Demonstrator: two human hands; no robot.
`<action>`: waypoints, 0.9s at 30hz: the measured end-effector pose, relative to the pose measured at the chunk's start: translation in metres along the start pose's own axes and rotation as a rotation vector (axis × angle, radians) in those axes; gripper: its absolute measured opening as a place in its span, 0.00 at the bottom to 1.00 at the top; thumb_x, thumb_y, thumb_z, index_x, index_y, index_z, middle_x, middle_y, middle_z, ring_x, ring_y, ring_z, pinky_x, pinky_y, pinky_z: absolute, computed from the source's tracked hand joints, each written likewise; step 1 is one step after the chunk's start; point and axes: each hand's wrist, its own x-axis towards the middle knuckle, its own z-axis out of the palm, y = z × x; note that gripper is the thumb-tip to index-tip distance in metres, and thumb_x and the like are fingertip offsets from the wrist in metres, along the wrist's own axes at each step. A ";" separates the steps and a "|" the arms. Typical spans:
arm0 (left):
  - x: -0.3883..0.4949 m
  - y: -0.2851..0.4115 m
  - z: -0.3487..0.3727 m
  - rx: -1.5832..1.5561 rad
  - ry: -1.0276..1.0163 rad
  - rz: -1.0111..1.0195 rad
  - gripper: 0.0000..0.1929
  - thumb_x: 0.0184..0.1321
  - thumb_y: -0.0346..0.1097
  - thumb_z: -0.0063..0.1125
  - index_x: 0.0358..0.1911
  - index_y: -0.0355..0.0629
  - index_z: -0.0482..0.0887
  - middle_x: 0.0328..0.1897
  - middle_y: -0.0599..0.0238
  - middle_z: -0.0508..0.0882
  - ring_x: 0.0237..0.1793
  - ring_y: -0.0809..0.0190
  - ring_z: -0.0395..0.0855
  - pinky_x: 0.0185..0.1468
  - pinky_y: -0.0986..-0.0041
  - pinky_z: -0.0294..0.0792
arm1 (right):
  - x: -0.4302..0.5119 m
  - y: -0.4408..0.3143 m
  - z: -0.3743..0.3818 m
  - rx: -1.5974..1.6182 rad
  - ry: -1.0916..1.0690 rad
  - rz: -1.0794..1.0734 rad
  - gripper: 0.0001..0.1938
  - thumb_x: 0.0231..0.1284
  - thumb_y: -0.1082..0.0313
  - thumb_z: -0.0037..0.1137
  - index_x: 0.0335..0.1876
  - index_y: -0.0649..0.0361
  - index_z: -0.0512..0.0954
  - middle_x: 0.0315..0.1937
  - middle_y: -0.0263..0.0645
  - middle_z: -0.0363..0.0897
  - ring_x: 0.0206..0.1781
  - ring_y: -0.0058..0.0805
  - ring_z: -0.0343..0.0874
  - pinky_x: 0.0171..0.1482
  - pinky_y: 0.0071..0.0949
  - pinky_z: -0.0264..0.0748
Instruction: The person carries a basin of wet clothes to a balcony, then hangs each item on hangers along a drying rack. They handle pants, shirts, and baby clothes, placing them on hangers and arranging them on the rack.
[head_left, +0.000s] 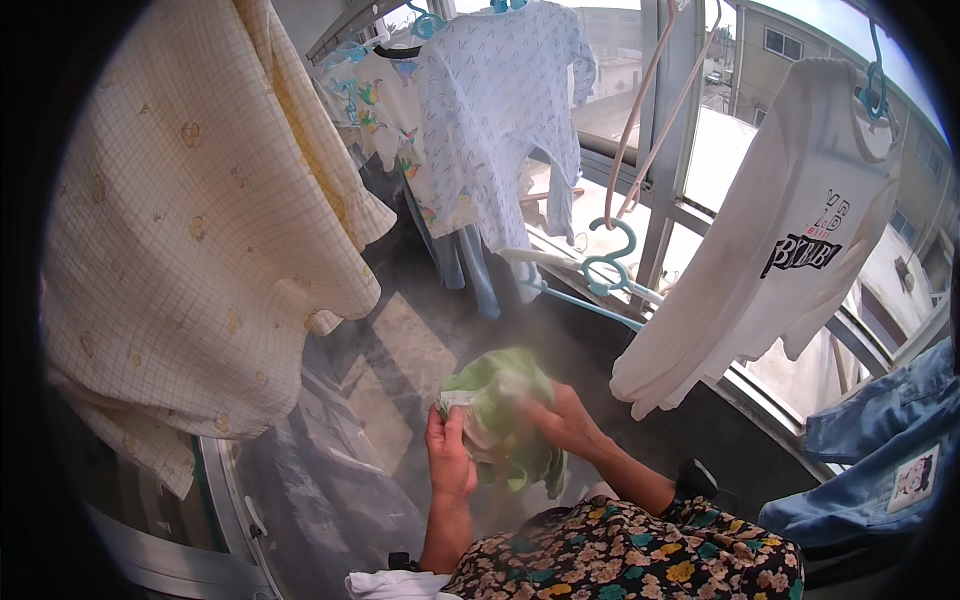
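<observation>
A light green cloth garment (495, 375) hangs bunched between my two hands, in front of my body. My left hand (450, 450) pinches its pale band at the left edge, thumb on top. On the other side my right hand (559, 424) has hold of the garment; its fingers are blurred and partly hidden by the cloth. Beyond them a light blue plastic hanger (609, 259) hangs by a pink cord loop (637, 120), with no garment seen on it.
A cream checked cloth (202, 210) hangs close on the left. Small patterned baby clothes (510, 112) hang ahead by the windows. On the right hang a white long-sleeved shirt (757, 225) and a denim garment (877, 450). White fabric (394, 585) lies by my left forearm.
</observation>
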 end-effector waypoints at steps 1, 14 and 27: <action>0.012 -0.001 0.002 -0.176 -0.062 -0.055 0.11 0.70 0.33 0.51 0.53 0.41 0.77 0.48 0.69 0.83 0.47 0.69 0.80 0.53 0.75 0.72 | 0.019 0.000 0.004 0.025 0.015 -0.029 0.16 0.70 0.59 0.50 0.53 0.63 0.76 0.37 0.43 0.81 0.39 0.28 0.79 0.46 0.31 0.75; 0.239 -0.033 0.077 -0.053 -0.319 -0.084 0.13 0.70 0.35 0.50 0.54 0.41 0.77 0.48 0.70 0.81 0.48 0.70 0.79 0.53 0.76 0.71 | 0.157 0.141 -0.095 -0.418 -0.042 0.390 0.25 0.65 0.49 0.52 0.60 0.61 0.74 0.48 0.45 0.80 0.48 0.33 0.81 0.51 0.34 0.76; 0.408 -0.088 0.063 -0.147 -0.544 -0.183 0.15 0.70 0.37 0.53 0.57 0.41 0.78 0.54 0.67 0.83 0.52 0.67 0.81 0.56 0.72 0.73 | 0.163 0.083 -0.086 0.069 -0.215 0.208 0.36 0.58 0.34 0.59 0.52 0.67 0.77 0.35 0.40 0.81 0.33 0.24 0.78 0.36 0.24 0.75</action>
